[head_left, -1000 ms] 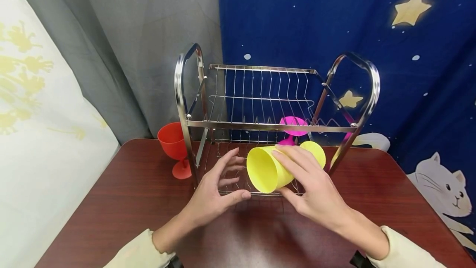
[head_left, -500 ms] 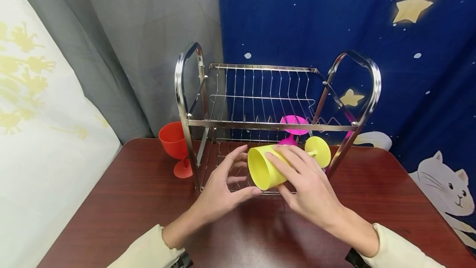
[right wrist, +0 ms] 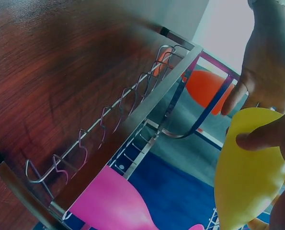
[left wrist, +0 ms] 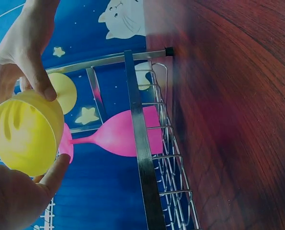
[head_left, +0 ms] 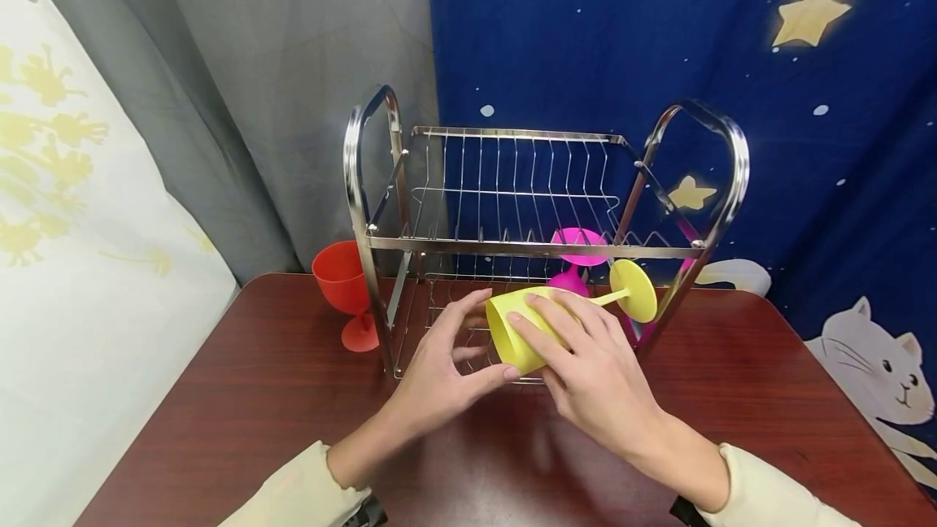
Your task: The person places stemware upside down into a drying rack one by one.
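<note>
My right hand [head_left: 603, 372] grips a yellow goblet [head_left: 527, 352] around its bowl, holding it tilted on its side in front of the dish rack [head_left: 534, 249]. The mouth faces left; the stem and round foot point right. My left hand [head_left: 439, 368] is beside the rim with its fingers spread and thumb extended; I cannot tell whether it touches the rim. Inside the lower tier a pink goblet [left wrist: 123, 134] stands upside down, foot up. A red goblet [head_left: 342, 279] stands upright on the table, left of the rack.
The two-tier metal rack has curved side handles [head_left: 721, 177] and thin wire slots. It stands on a dark reddish-brown table [head_left: 256, 429]. Grey [head_left: 293, 63] and star-patterned blue curtains [head_left: 571, 47] hang behind, and a white cloth [head_left: 110, 267] hangs at left.
The yellow goblet has turned in my right hand: its mouth swings further left and its foot and stem come out at right. My left hand has moved right, nearer the rim.
</note>
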### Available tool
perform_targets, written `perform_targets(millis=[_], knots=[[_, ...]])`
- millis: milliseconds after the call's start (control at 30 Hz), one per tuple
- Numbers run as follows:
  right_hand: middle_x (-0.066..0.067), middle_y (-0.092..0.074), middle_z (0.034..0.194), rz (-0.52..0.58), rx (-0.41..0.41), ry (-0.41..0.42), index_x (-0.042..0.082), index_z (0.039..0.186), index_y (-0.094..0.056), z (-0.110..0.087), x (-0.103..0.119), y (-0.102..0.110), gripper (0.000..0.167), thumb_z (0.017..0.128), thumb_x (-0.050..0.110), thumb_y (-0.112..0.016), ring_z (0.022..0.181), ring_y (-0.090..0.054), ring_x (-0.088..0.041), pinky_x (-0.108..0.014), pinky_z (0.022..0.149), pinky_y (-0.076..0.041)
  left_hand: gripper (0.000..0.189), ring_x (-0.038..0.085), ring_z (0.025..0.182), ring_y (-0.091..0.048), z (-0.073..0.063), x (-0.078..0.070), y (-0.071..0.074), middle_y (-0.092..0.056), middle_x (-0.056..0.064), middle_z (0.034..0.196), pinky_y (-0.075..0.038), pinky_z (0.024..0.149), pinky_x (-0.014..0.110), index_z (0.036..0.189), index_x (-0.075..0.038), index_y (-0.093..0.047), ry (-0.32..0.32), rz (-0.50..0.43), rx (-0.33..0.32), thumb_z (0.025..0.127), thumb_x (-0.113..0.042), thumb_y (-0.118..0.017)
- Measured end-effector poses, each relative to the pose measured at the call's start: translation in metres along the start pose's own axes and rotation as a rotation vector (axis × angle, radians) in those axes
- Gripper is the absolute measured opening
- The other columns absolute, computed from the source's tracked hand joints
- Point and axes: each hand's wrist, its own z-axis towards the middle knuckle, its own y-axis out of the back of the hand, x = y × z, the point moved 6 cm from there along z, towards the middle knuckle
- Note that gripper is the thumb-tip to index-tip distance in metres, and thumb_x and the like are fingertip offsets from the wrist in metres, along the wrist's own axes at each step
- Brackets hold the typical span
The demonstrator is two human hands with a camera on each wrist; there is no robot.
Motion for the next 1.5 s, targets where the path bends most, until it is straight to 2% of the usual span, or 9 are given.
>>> perform_targets(millis=[267,400,500,700,967,1133,1300,1500], knots=[[-0.011,-0.058,0.133,-0.041,-0.035,0.052,0.015,0.132,-0.061,0.003,0.008,0.000,0.040,0.093,0.018,-0.049,0.119,-0.052,-0.038,-0.059,0.091,-0.044,0.072,0.016,0.112,-0.059,0.001,0.000,0.000,-0.056,0.003,0.124,-0.056,0.086,0.031,0.139,-0.024,-0.043,0.028,-0.051,-0.025,0.078,-0.021,-0.081],[-0.012,-0.058,0.133,-0.049,-0.044,0.066,0.015,0.131,-0.061,0.002,0.009,-0.001,0.039,0.100,0.022,-0.039,0.119,-0.053,-0.038,-0.058,0.090,-0.045,0.071,0.017,0.112,-0.059,0.000,-0.001,0.001,-0.055,0.003,0.125,-0.057,0.084,0.032,0.139,-0.021,-0.043,0.016,-0.066,-0.035,0.078,-0.017,-0.080],[-0.012,-0.058,0.134,-0.045,-0.048,0.074,0.014,0.131,-0.061,0.001,0.010,-0.001,0.040,0.102,0.024,-0.035,0.119,-0.053,-0.038,-0.057,0.089,-0.045,0.070,0.018,0.112,-0.059,0.000,-0.001,0.002,-0.055,0.004,0.125,-0.057,0.083,0.032,0.138,-0.020,-0.044,0.006,-0.078,-0.045,0.078,-0.015,-0.079],[-0.014,-0.059,0.133,-0.030,-0.065,0.102,0.012,0.129,-0.063,0.001,0.011,0.002,0.039,0.101,0.024,-0.039,0.119,-0.054,-0.039,-0.058,0.091,-0.045,0.067,0.020,0.111,-0.060,0.000,0.001,0.002,-0.055,0.006,0.125,-0.057,0.082,0.031,0.137,-0.019,-0.045,0.010,-0.114,-0.047,0.078,-0.013,-0.077],[-0.018,-0.063,0.125,0.010,-0.136,0.174,0.006,0.117,-0.069,0.000,0.018,0.009,0.031,0.101,0.021,-0.046,0.114,-0.059,-0.039,-0.054,0.091,-0.047,0.064,0.028,0.108,-0.061,-0.001,0.006,0.004,-0.055,0.013,0.124,-0.058,0.081,0.034,0.137,-0.017,-0.045,0.017,-0.190,-0.040,0.080,-0.005,-0.071],[-0.018,-0.066,0.120,0.015,-0.197,0.243,0.004,0.110,-0.072,-0.004,0.022,0.012,0.029,0.101,0.018,-0.048,0.108,-0.062,-0.037,-0.053,0.088,-0.048,0.061,0.031,0.106,-0.059,0.000,0.010,0.006,-0.053,0.017,0.124,-0.058,0.078,0.032,0.138,-0.012,-0.045,0.052,-0.261,-0.043,0.082,-0.002,-0.067],[-0.018,-0.069,0.113,0.013,-0.269,0.297,0.004,0.106,-0.073,-0.007,0.025,0.016,0.026,0.098,0.017,-0.053,0.101,-0.065,-0.035,-0.051,0.084,-0.049,0.057,0.033,0.106,-0.059,0.000,0.014,0.008,-0.054,0.019,0.122,-0.056,0.082,0.028,0.138,-0.009,-0.046,0.075,-0.262,-0.047,0.084,-0.004,-0.063],[-0.017,-0.071,0.100,0.061,-0.360,0.363,0.003,0.097,-0.074,-0.012,0.024,0.020,0.020,0.095,0.014,-0.058,0.089,-0.065,-0.032,-0.045,0.076,-0.053,0.053,0.032,0.107,-0.060,-0.001,0.021,0.010,-0.057,0.020,0.121,-0.056,0.082,0.028,0.139,-0.010,-0.047,0.156,-0.287,-0.054,0.087,-0.009,-0.057]])
